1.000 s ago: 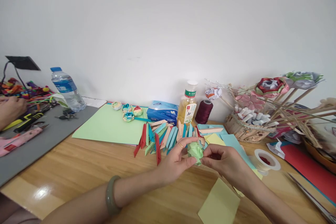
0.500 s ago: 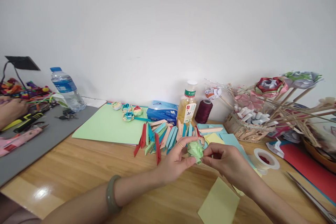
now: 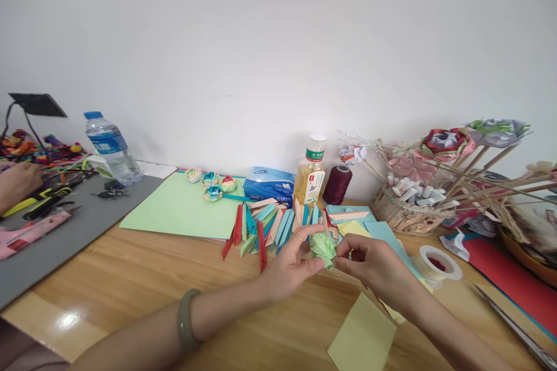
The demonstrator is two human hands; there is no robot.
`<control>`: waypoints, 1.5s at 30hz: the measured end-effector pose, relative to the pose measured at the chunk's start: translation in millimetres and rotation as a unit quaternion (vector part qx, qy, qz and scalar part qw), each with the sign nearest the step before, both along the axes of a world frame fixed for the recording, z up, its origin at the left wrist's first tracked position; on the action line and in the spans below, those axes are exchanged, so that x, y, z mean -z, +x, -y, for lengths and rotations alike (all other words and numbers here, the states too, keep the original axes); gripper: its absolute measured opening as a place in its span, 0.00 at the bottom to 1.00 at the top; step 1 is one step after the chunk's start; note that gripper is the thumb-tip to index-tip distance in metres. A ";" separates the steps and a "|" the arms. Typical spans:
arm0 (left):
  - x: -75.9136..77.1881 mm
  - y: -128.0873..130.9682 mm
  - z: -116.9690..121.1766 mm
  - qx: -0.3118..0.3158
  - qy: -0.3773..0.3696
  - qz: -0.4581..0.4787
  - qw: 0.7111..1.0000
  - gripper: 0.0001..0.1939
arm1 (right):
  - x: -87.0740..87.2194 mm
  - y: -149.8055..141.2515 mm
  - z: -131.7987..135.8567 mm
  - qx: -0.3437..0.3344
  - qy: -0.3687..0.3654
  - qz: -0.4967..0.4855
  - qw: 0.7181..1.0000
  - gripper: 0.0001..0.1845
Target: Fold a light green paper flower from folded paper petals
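Between my two hands is a light green paper flower (image 3: 323, 246), its petals crumpled and overlapping. My left hand (image 3: 293, 264) grips it from the left, thumb below and fingers behind. On the other side my right hand (image 3: 368, 261) pinches its lower right edge with thumb and forefinger. Behind the flower lies a pile of folded paper strips (image 3: 282, 229) in red, blue, green and peach. A pale yellow paper sheet (image 3: 363, 333) rests on the wooden table below my right hand.
A blue tissue pack (image 3: 270, 186), a drink bottle (image 3: 310, 177) and a maroon thread spool (image 3: 337, 184) stand at the back. Rolled paper flowers (image 3: 213, 192) lie on green paper (image 3: 174, 211). At right are a wire spool (image 3: 439, 265), scissors (image 3: 513, 322) and a basket (image 3: 404, 217). Another person's hand (image 3: 20, 182) is far left.
Both hands keep hold of the green flower, which has turned very slightly. The other person's hand has shifted a little at the far left. Otherwise the scene looks the same.
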State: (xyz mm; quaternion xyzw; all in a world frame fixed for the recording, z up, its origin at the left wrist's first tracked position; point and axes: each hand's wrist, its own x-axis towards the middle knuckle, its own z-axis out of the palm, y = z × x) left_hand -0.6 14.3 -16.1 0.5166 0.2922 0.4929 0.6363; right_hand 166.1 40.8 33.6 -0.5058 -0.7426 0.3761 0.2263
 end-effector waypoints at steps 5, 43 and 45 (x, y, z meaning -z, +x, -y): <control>2.7 -0.8 -2.6 0.010 -0.034 0.062 0.997 0.25 | 1.2 -1.8 1.1 -0.001 -0.036 -0.056 0.998 0.09; 7.2 0.1 -6.0 0.176 -0.263 0.023 0.948 0.27 | -11.3 -1.8 6.7 -0.031 -0.246 -0.172 0.953 0.11; 5.5 -0.4 -5.7 0.176 -0.269 0.019 0.947 0.28 | -9.1 -0.6 6.5 -0.016 -0.235 -0.196 0.952 0.11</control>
